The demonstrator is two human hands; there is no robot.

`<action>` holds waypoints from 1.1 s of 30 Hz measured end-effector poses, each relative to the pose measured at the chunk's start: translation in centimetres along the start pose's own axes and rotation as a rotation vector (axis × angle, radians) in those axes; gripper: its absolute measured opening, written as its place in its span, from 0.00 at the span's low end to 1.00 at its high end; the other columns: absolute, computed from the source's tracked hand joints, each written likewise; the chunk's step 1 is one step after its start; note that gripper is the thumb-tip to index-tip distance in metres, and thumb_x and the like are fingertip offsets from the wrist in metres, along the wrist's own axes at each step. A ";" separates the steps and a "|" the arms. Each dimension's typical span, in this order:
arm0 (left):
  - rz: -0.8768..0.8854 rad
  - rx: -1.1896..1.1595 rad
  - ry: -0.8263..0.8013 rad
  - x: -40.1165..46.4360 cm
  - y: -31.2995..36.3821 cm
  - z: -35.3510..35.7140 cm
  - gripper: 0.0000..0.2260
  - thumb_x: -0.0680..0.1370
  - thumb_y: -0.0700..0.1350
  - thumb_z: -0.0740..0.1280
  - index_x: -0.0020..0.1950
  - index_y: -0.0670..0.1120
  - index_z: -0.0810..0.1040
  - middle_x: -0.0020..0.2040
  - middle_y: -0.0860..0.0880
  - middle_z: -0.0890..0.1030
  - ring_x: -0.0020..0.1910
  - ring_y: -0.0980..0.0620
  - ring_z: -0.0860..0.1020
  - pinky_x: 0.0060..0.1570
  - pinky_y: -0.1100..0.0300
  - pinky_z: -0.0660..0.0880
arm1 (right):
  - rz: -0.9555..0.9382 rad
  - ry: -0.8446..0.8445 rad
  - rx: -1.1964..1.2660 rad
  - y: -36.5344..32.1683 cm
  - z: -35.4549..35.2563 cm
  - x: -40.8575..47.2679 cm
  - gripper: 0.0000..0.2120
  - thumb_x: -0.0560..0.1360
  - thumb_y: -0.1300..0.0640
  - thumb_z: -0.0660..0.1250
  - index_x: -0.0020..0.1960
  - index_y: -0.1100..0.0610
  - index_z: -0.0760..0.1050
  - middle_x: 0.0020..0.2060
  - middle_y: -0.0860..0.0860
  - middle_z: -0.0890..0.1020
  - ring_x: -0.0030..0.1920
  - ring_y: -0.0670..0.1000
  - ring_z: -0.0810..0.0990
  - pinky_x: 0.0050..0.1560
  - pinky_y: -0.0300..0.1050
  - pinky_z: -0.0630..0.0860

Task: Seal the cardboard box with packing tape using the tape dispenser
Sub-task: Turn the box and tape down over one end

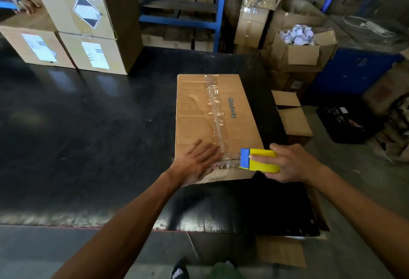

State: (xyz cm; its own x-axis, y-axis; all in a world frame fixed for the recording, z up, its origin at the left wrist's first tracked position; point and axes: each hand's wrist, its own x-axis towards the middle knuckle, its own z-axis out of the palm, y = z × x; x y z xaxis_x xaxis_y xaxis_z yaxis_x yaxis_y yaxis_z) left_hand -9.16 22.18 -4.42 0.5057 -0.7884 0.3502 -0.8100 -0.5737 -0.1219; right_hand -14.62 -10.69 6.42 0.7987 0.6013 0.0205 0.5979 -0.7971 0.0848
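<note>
At the near edge of the cardboard box (199, 119), my left hand (198, 162) lies flat, fingers (209, 150) spread wide and pressed on the lid just left of the tape strip (218, 110). My right hand (292, 163) is wrapped around the tape dispenser (261, 160), a yellow body with a blue front end, fingers closed on it and the thumb along its top. I see the blue end sitting at the box's near right corner, touching the end of the clear tape, which runs wrinkled along the middle seam to the far edge. Beside the seam the lid carries blue lettering. The box rests on a dark glossy surface (88, 134), toward its right side. Well apart, at the far left of that surface, stand stacked labelled boxes (88, 24). Beyond the right edge I see an open carton of white rolls (296, 37) and a black crate (340, 123) on the floor.
</note>
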 end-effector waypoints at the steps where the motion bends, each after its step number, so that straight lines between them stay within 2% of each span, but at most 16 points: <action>1: 0.044 0.021 -0.021 1.4 0.4 0.3 0.24 0.84 0.55 0.53 0.78 0.48 0.63 0.77 0.46 0.67 0.76 0.45 0.63 0.76 0.43 0.56 | 0.005 0.004 0.013 0.1 0.1 0.0 0.29 0.69 0.36 0.63 0.69 0.40 0.68 0.42 0.54 0.77 0.29 0.53 0.76 0.26 0.39 0.62; 3: 0.062 0.044 -0.075 3.3 0.8 1.1 0.24 0.85 0.54 0.50 0.79 0.46 0.61 0.78 0.46 0.63 0.78 0.46 0.60 0.77 0.45 0.55 | -0.002 0.021 0.042 0.4 0.3 0.0 0.29 0.69 0.36 0.61 0.69 0.40 0.67 0.41 0.54 0.77 0.29 0.53 0.77 0.25 0.40 0.65; 6: -0.007 0.011 -0.142 3.6 1.1 2.1 0.25 0.86 0.54 0.45 0.78 0.44 0.63 0.78 0.46 0.65 0.76 0.48 0.64 0.75 0.50 0.58 | -0.027 0.071 0.023 0.5 0.9 -0.3 0.29 0.69 0.36 0.62 0.69 0.40 0.68 0.41 0.54 0.77 0.30 0.53 0.76 0.25 0.40 0.64; 9: -0.009 -0.030 -0.154 3.5 0.9 2.2 0.25 0.86 0.54 0.46 0.78 0.44 0.62 0.78 0.47 0.64 0.77 0.49 0.63 0.73 0.50 0.63 | -0.046 0.109 0.048 0.8 1.4 -0.2 0.28 0.67 0.38 0.64 0.66 0.42 0.76 0.41 0.55 0.78 0.30 0.54 0.76 0.26 0.41 0.66; 11: -0.013 -0.022 -0.147 3.6 0.9 2.2 0.25 0.85 0.55 0.47 0.79 0.44 0.61 0.79 0.47 0.63 0.77 0.49 0.62 0.74 0.50 0.61 | -0.061 0.117 0.040 1.0 1.5 -0.2 0.27 0.67 0.38 0.65 0.64 0.43 0.79 0.41 0.54 0.78 0.29 0.53 0.76 0.25 0.41 0.67; 16: -0.010 -0.055 -0.141 3.4 1.0 1.9 0.25 0.86 0.55 0.48 0.79 0.45 0.60 0.79 0.48 0.61 0.78 0.51 0.59 0.76 0.51 0.59 | -0.122 0.122 0.044 1.6 1.5 -0.3 0.30 0.64 0.40 0.74 0.66 0.42 0.78 0.39 0.54 0.76 0.29 0.54 0.75 0.25 0.43 0.68; 20: -0.007 -0.042 -0.154 3.0 0.6 1.7 0.25 0.86 0.55 0.47 0.80 0.44 0.59 0.79 0.47 0.60 0.78 0.50 0.59 0.76 0.52 0.58 | -0.128 0.132 0.038 4.8 0.7 -2.7 0.29 0.67 0.39 0.72 0.67 0.42 0.76 0.39 0.53 0.75 0.28 0.53 0.74 0.26 0.41 0.65; 25: -0.029 -0.028 -0.161 3.9 1.0 2.0 0.25 0.86 0.56 0.47 0.79 0.44 0.60 0.78 0.46 0.63 0.77 0.49 0.62 0.74 0.49 0.61 | -0.092 0.044 0.018 8.1 1.0 -3.9 0.31 0.64 0.40 0.76 0.66 0.42 0.77 0.39 0.54 0.76 0.27 0.53 0.73 0.27 0.41 0.62; 30: 0.008 0.038 -0.118 6.5 3.1 2.4 0.26 0.83 0.56 0.56 0.79 0.46 0.62 0.74 0.39 0.69 0.74 0.40 0.67 0.73 0.41 0.62 | -0.046 0.062 0.047 8.1 1.6 -3.9 0.29 0.67 0.38 0.69 0.67 0.41 0.75 0.38 0.53 0.75 0.26 0.53 0.71 0.27 0.41 0.62; 33: 0.020 0.031 -0.119 9.8 5.8 3.6 0.25 0.84 0.54 0.56 0.79 0.45 0.60 0.78 0.42 0.63 0.77 0.43 0.61 0.76 0.43 0.56 | -0.043 0.053 0.064 8.2 1.4 -3.8 0.28 0.69 0.36 0.64 0.67 0.41 0.75 0.39 0.53 0.76 0.27 0.54 0.73 0.27 0.42 0.63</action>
State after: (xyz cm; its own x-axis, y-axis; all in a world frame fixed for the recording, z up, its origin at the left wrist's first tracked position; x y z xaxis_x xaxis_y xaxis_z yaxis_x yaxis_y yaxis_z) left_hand -7.80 10.34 -5.01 0.5224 -0.8196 0.2353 -0.8116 -0.5626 -0.1576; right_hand -12.67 -19.60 5.63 0.7686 0.6358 0.0711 0.6359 -0.7714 0.0233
